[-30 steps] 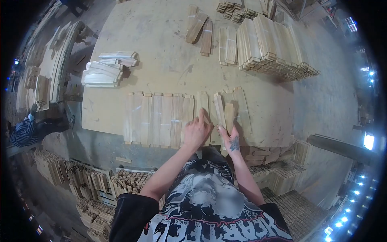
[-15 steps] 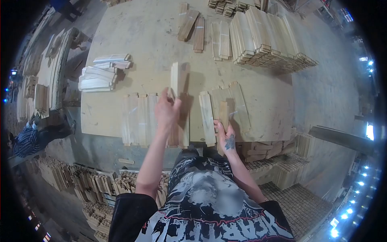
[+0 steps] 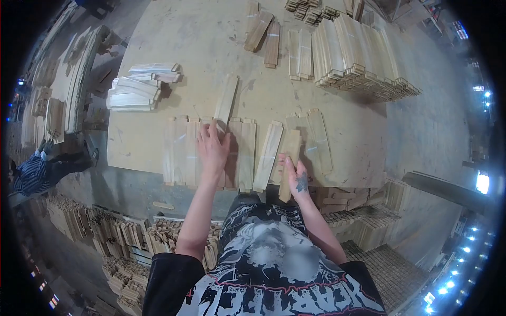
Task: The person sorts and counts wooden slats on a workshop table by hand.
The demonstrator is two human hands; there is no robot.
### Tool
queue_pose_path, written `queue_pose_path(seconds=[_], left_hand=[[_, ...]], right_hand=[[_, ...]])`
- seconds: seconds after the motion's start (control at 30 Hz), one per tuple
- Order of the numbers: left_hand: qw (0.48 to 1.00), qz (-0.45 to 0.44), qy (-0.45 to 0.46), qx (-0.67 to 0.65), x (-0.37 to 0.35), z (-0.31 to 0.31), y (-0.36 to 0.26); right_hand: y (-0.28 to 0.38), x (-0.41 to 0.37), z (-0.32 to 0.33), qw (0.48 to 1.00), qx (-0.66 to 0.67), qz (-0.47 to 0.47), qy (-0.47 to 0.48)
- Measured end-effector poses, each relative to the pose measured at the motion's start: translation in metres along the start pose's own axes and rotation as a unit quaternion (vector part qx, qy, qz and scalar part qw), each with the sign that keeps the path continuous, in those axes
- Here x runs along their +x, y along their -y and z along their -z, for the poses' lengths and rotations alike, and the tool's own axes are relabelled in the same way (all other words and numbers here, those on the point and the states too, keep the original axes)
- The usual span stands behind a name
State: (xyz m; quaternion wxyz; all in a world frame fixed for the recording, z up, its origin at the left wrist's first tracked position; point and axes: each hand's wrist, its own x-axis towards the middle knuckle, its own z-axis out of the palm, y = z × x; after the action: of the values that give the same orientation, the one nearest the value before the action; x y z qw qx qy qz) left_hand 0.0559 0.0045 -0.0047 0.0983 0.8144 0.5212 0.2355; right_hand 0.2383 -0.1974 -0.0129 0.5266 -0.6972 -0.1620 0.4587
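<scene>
Flat pale wooden slats could be nudged askew by the long wooden slat clamped in the left hand, or the yellowish wooden strip clamped in the right hand, both close by.

A wide tan table stands on a grey, scuffed floor; small bright lights glow along the right.
</scene>
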Motion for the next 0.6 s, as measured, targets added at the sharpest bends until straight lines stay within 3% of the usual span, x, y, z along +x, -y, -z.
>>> queue_pose_path(seconds=[0.1, 0.33, 0.5, 0.6], left_hand=[[0.999, 0.024, 0.023, -0.04, -0.005, 0.0, 0.005], [0.991, 0.028, 0.065, -0.115, 0.038, 0.003, 0.007], [0.981, 0.045, 0.083, -0.17, 0.058, 0.02, 0.005], [0.866, 0.205, 0.151, -0.431, 0.047, 0.003, 0.026]], right_hand=[[0.014, 0.004, -0.017, 0.998, -0.004, 0.004, 0.059], [0.02, 0.007, -0.003, 0.995, 0.044, -0.072, 0.053], [0.026, 0.004, 0.001, 0.993, 0.078, -0.06, 0.065], [0.027, 0.0, 0.004, 0.991, 0.091, -0.063, 0.075]])
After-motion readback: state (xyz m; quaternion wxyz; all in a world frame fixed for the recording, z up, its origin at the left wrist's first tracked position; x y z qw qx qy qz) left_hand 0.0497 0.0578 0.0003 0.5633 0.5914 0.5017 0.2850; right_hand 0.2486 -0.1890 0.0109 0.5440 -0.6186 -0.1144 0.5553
